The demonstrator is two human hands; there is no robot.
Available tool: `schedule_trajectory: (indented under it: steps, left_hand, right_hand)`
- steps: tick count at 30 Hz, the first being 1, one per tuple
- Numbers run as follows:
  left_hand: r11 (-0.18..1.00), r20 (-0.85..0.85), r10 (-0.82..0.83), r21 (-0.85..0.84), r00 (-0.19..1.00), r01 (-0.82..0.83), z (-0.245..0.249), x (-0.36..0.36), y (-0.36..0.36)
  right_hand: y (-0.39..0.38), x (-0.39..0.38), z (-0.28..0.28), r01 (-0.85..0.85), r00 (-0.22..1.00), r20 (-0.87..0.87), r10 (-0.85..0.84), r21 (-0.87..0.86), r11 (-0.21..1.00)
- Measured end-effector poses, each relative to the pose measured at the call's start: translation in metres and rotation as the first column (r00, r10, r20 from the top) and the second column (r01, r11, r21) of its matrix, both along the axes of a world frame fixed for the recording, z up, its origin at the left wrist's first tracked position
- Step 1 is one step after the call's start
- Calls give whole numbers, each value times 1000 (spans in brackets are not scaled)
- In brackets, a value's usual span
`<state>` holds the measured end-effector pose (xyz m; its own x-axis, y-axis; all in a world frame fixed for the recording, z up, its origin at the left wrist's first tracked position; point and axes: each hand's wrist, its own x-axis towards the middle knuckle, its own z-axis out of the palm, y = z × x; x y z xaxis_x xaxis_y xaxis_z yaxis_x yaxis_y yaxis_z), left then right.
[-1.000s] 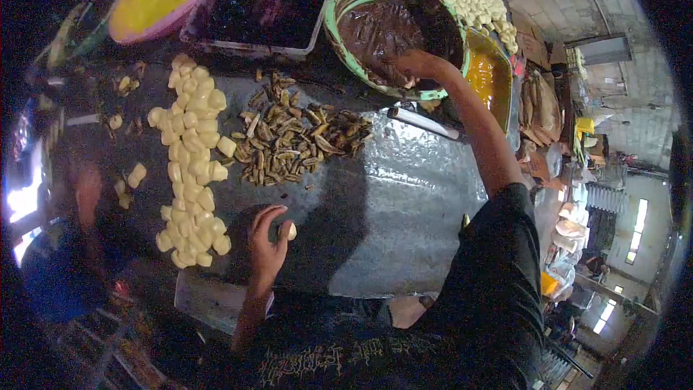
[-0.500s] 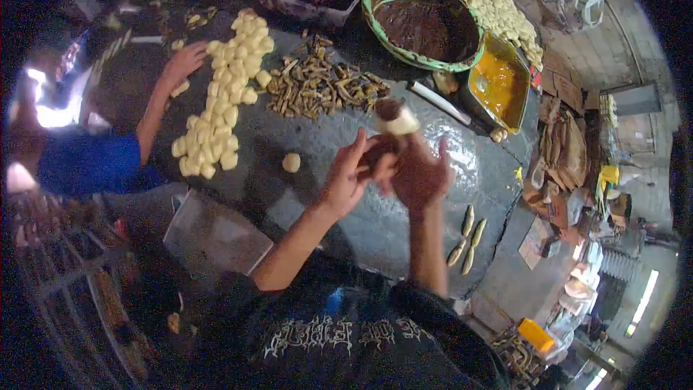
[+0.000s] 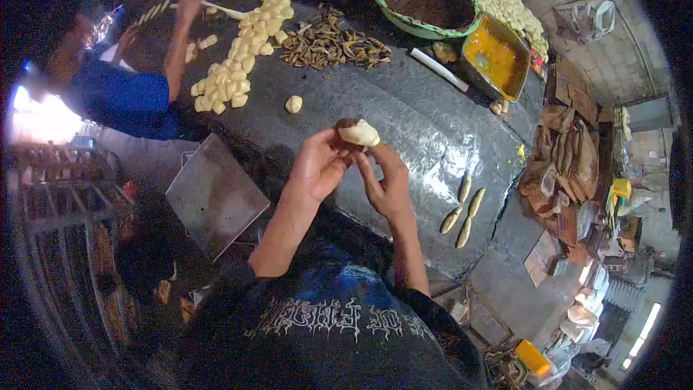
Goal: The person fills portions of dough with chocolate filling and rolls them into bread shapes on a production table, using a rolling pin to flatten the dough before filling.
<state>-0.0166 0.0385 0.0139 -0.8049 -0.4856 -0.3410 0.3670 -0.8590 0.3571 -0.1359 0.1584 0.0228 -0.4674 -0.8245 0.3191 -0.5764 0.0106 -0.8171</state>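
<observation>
Between my hands is a piece of pale dough (image 3: 361, 133) with a brown part showing at its left end. My left hand (image 3: 319, 165) is closed on it from the left, fingertips beneath. From the right, my right hand (image 3: 391, 182) pinches its lower right side. A single dough ball (image 3: 294, 104) rests on the dark tabletop to the left. Beyond my hands lies a heap of brown strips (image 3: 333, 42). Several long shaped dough pieces (image 3: 452, 219) lie to my right.
Many dough balls (image 3: 242, 58) spread at the left, beside a co-worker's hand (image 3: 190, 6) near a white stick (image 3: 225, 11). A green basin (image 3: 426, 29) of dark paste, a tray (image 3: 521, 81) of orange-yellow liquid and a white rod (image 3: 439, 70) are at the back right.
My hands have come nearer to my body and left with the dough, and its pale side now shows more. The co-worker's hand has moved farther back. The camera view has shifted.
</observation>
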Motion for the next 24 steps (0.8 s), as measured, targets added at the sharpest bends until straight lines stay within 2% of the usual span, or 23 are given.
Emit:
schedule_trajectory:
  steps: [2,5,7,9,10,13,14,16,17,18,21,24]
  left_hand:
    - [995,-94,76,77,993,-69,10,1,1]
    - [967,-187,216,177,958,-184,7,2,-3]
    - [928,-211,334,245,919,-281,12,-1,-9]
    - [933,-261,346,198,901,-301,-14,5,-26]
    - [934,-284,350,175,893,-311,-21,7,-36]
    - [874,-200,476,-1,856,-486,-28,8,-73]
    - [845,-81,534,25,841,-534,-22,8,-86]
    - [839,-12,540,-60,841,-540,-9,11,-114]
    - [836,20,544,-103,839,-539,-10,13,-129]
    - [844,-107,510,-131,854,-520,-25,18,-143]
    - [856,-245,464,-123,851,-502,-32,17,-180]
    - [858,-152,508,7,848,-513,-33,10,-207]
  right_hand:
    - [-1,3,-2,9,979,202,-9,1,1000]
    - [-18,6,3,-14,880,474,12,1,1000]
    - [-35,10,-3,-2,821,571,4,-4,1000]
    - [-56,14,-1,-14,790,611,50,-64,998]
    - [-68,11,-7,-23,833,550,64,-81,996]
    - [-106,-7,-18,-71,800,600,27,51,996]
    - [-121,-20,-29,-63,885,465,-11,143,988]
    - [-158,-48,-46,-30,946,319,-60,270,963]
    - [-179,-61,-53,12,971,228,-70,248,969]
    - [-200,-72,-58,49,987,136,-80,223,974]
    - [-261,-106,-81,95,989,-129,-65,238,967]
    - [-305,-129,-117,102,937,-347,30,355,929]
